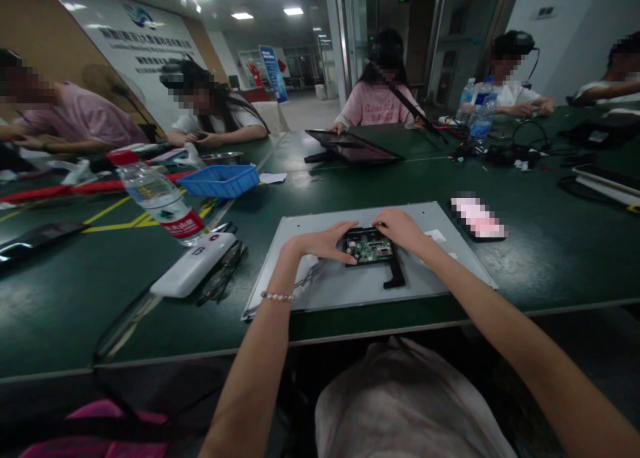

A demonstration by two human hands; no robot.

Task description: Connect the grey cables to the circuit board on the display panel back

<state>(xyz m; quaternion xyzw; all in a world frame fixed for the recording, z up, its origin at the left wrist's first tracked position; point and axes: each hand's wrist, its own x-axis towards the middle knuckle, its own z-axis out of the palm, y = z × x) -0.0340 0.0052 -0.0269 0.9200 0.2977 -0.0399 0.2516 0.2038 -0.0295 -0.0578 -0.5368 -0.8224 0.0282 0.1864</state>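
Observation:
A green circuit board in a black plastic frame lies on a light grey flat panel. From the frame's lower right, a black arm hooks toward me. My left hand grips the board's left side, thumb at the near edge and fingers at the far edge. At the far right corner of the frame, my right hand has its fingers curled and pressed together; what lies between the fingertips is hidden. Thin wires run across the panel beside my left wrist.
To the left are a water bottle, a white power bank, glasses and a blue tray. A phone lies right of the panel. Across the table, a person in pink holds a dark panel; several others sit around.

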